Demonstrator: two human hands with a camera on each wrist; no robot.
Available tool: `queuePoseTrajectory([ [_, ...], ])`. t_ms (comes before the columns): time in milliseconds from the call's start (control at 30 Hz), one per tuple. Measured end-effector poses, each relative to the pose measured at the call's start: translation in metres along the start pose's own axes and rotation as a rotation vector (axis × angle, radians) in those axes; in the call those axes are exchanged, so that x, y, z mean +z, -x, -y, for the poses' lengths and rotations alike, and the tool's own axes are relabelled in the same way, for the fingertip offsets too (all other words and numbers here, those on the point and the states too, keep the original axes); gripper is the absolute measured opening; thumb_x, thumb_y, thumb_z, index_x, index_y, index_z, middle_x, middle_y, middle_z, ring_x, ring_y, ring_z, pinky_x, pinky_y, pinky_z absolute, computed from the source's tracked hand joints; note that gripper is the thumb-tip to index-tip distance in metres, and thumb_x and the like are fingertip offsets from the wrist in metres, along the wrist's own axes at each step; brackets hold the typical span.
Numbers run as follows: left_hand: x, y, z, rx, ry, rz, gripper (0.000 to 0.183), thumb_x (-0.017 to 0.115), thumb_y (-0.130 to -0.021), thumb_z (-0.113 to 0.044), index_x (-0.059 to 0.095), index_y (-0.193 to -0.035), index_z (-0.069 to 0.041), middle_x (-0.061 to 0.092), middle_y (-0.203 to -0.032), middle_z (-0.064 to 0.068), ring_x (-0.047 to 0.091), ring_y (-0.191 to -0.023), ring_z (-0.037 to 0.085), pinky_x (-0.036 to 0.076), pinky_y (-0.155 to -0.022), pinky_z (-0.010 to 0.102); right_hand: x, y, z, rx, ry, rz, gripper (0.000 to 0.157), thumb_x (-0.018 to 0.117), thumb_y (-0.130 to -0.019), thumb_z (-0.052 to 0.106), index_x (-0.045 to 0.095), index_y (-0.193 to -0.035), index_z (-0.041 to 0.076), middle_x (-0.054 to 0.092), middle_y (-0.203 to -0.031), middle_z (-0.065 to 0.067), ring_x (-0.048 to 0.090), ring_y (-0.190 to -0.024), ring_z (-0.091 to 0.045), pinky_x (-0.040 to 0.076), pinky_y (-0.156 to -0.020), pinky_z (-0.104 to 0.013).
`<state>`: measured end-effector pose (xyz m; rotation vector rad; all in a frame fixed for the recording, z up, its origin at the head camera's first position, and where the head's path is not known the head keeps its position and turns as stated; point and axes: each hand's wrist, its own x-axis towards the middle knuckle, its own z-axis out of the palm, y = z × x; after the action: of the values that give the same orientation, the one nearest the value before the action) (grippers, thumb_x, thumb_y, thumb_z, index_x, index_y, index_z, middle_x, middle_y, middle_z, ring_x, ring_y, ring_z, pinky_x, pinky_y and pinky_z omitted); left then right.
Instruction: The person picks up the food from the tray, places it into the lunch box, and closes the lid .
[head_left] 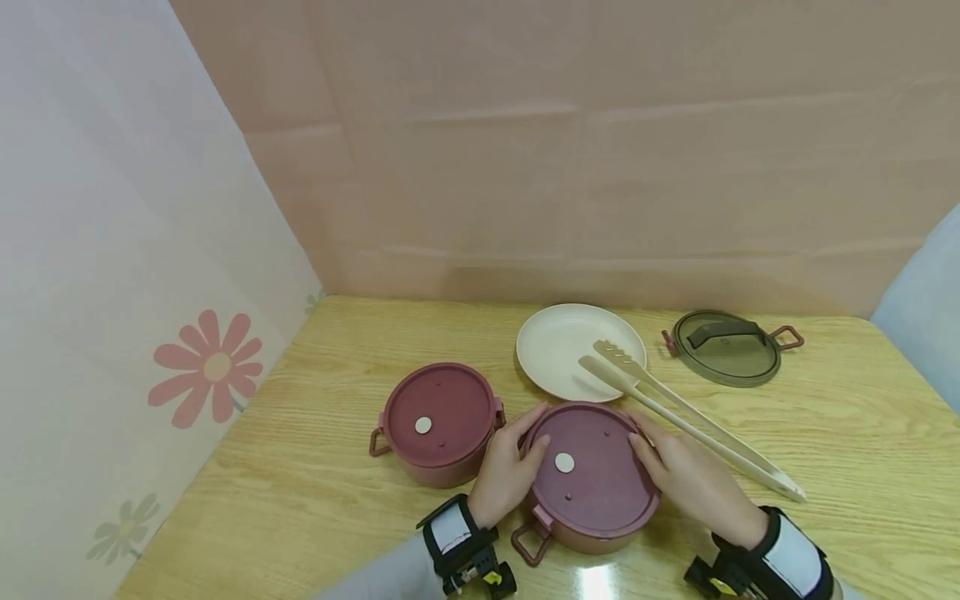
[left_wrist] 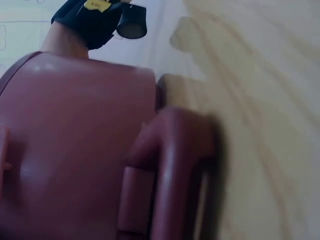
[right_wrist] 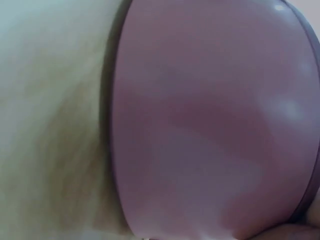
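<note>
A mauve lidded pot (head_left: 600,479) stands on the table in front of me, held from both sides. My left hand (head_left: 504,475) grips its left side, thumb over the lid's rim and fingers down the side wall. Opposite it, my right hand (head_left: 693,475) grips the right side in the same way. A loop handle (head_left: 531,540) juts from the pot's near left; up close, the left wrist view shows a handle (left_wrist: 172,150) beside the pot's wall (left_wrist: 75,115). The right wrist view is filled by the smooth pot wall (right_wrist: 210,115); fingers show only at its lower right corner.
A second, darker red lidded pot (head_left: 442,417) stands just left of my left hand. Behind the held pot is a white plate (head_left: 551,350), with the tips of cream tongs (head_left: 720,437) over it. A dark lidded pan (head_left: 727,358) lies at the back right.
</note>
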<state>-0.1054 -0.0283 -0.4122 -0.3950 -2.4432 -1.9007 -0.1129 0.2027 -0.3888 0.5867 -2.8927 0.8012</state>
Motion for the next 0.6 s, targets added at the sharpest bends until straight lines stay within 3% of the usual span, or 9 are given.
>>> queuePoseTrajectory([
  [133,-0.002,-0.001,-0.001,0.0,0.009,0.009,0.043,0.053,-0.098,-0.004,0.047,-0.14,0.002,0.051,-0.141,0.017,0.046,-0.133,0.026,0.04,-0.107,0.04,0.0,0.002,0.001,0.033,-0.04,0.032,0.04,0.052,-0.099,0.013,0.052,-0.133,-0.009,0.065,-0.091,-0.011,0.053,-0.071,-0.01,0.042,-0.056,-0.024],
  [300,-0.004,-0.001,0.0,0.005,0.006,0.02,0.042,0.054,-0.097,-0.002,0.049,-0.139,0.003,0.053,-0.14,0.016,0.048,-0.131,0.027,0.043,-0.105,0.038,0.001,0.007,0.004,0.06,-0.063,0.044,0.04,0.051,-0.1,0.014,0.051,-0.133,-0.008,0.067,-0.11,-0.017,0.059,-0.083,-0.015,0.048,-0.062,-0.029],
  [400,-0.006,-0.002,0.002,-0.001,0.019,0.044,0.041,0.055,-0.097,-0.003,0.05,-0.137,0.002,0.054,-0.138,0.015,0.051,-0.128,0.026,0.046,-0.101,0.035,0.002,0.014,0.007,0.111,-0.094,0.08,0.038,0.049,-0.101,0.017,0.05,-0.132,-0.006,0.068,-0.092,-0.011,0.058,-0.076,-0.012,0.047,-0.059,-0.027],
  [500,-0.008,-0.003,0.002,-0.017,0.046,0.074,0.04,0.055,-0.097,-0.004,0.052,-0.137,0.001,0.056,-0.137,0.015,0.054,-0.126,0.026,0.049,-0.098,0.031,0.002,0.022,0.01,0.16,-0.113,0.104,0.035,0.049,-0.102,0.019,0.049,-0.129,-0.003,0.06,-0.071,0.003,0.051,-0.062,-0.005,0.041,-0.052,-0.023],
  [600,-0.009,-0.003,0.002,-0.027,0.065,0.087,0.039,0.054,-0.098,-0.006,0.052,-0.137,0.0,0.056,-0.137,0.014,0.054,-0.126,0.024,0.049,-0.098,0.03,0.002,0.025,0.009,0.163,-0.172,0.113,0.036,0.051,-0.101,0.022,0.048,-0.128,-0.001,0.055,-0.062,0.009,0.045,-0.054,-0.001,0.038,-0.048,-0.021],
])
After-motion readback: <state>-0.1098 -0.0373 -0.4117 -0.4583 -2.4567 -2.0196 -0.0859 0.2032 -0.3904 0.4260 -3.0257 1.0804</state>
